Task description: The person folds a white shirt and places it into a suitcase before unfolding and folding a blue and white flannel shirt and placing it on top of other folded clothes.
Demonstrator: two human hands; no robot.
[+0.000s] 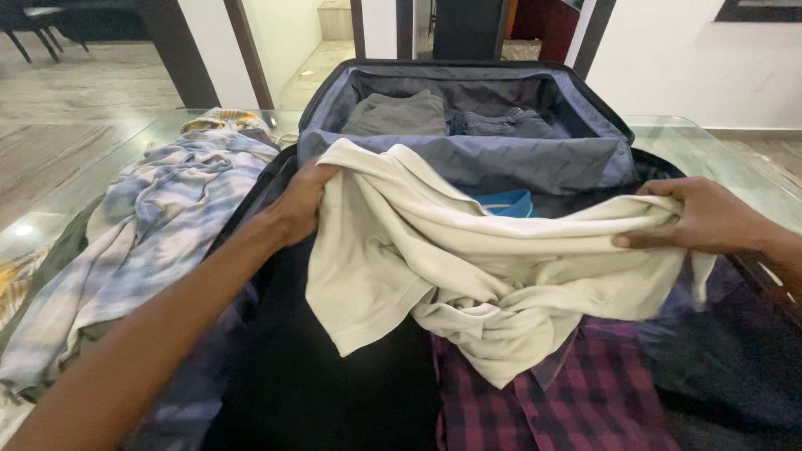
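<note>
Cream shirt [468,250], crumpled, was held above the open suitcase [468,159]: left hand [302,200] gripped one edge, right hand [697,219] the other. Plaid shirt [543,392] lay beneath; blue-white garment [150,225] on glass desk [710,146].

Shirt [468,250] over suitcase [585,108], clothes pile [159,217] left

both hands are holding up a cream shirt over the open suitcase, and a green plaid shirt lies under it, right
Not quite. The plaid shirt beneath is maroon and dark, not green, as the head view shows. The rest holds: left hand and right hand hold the cream shirt over the open suitcase.
</note>
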